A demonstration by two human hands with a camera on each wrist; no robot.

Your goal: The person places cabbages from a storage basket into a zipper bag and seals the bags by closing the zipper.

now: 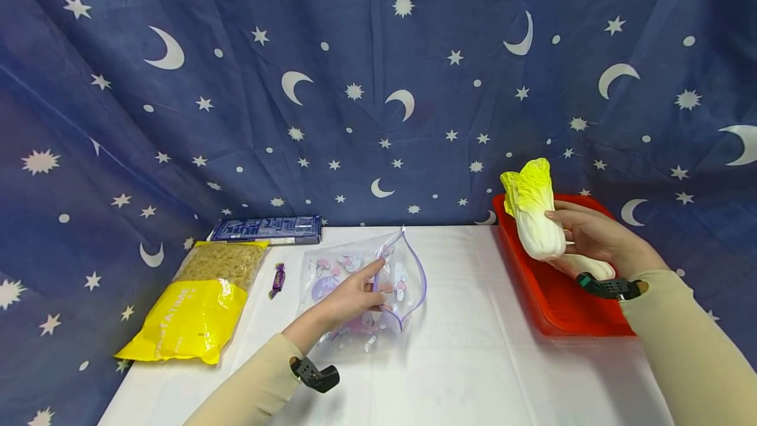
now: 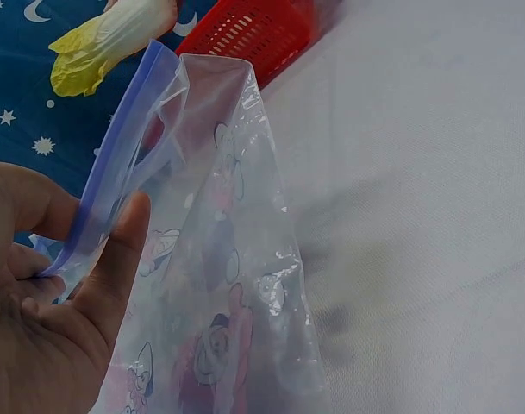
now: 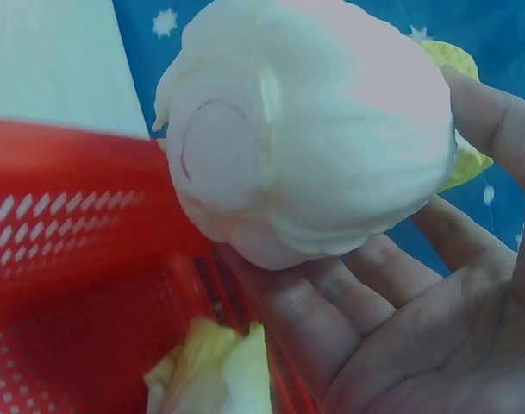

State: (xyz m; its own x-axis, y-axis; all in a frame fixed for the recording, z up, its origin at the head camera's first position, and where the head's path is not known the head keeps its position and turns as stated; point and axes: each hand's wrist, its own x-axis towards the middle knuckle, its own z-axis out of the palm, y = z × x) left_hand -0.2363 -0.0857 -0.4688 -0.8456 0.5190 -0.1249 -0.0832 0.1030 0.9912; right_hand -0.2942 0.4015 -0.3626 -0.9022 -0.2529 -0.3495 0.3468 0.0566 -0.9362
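Note:
My right hand (image 1: 597, 235) grips a small napa cabbage (image 1: 539, 229) by its white stalk, leafy yellow end up, above the red basket (image 1: 556, 321). In the right wrist view the cabbage's pale cut base (image 3: 221, 155) faces the camera, fingers and thumb round its side. A second cabbage (image 1: 585, 267) lies in the basket below, partly hidden by the hand. On the left, my left hand (image 1: 349, 298) pinches the purple zip edge of a clear printed zip bag (image 1: 331, 275). The bag's mouth stands apart, and in the left wrist view its zip strip (image 2: 115, 147) runs between thumb and fingers.
At the left lies a yellow pasta bag (image 1: 195, 314), with a dark blue flat packet (image 1: 266, 229) behind it. A purple wrapped candy (image 1: 276, 280) sits between the pasta and the zip bag. A star-and-moon curtain (image 1: 367, 117) hangs along the back of the white table (image 1: 461, 373).

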